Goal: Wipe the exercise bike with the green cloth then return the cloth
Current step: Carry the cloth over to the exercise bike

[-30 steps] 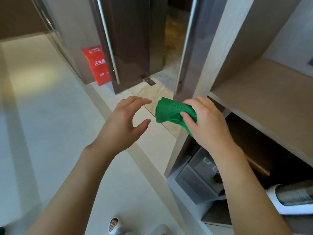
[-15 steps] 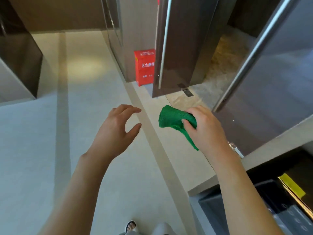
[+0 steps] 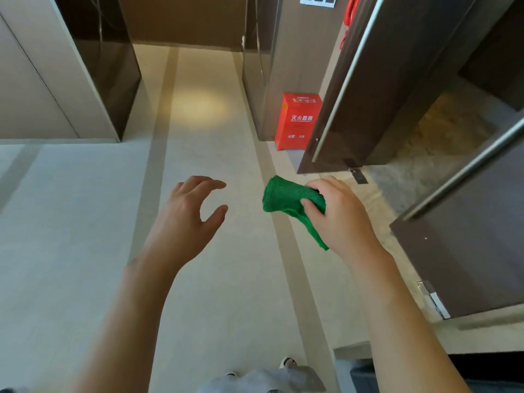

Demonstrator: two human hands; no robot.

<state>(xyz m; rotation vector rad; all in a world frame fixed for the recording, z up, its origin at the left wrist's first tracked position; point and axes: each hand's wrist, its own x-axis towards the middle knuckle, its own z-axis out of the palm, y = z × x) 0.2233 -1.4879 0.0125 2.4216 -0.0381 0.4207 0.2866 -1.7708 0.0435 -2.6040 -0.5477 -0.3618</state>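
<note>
Carrying cloth, bike not in view.
Right hand (image 3: 340, 214) grips bunched green knit cloth (image 3: 286, 198); left hand (image 3: 188, 217) apart, empty, fingers loose. Best keep 1 firm grip while walking.

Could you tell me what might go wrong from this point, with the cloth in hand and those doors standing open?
Two risks, I think. The right hand holds the green cloth bunched, with a loose tail hanging below the grip; it could slip out or snag. The open dark door with its long metal handle stands just ahead on the right, so an arm or shoulder might clip it in passing. The left hand is free, and no exercise bike is in view.
</note>
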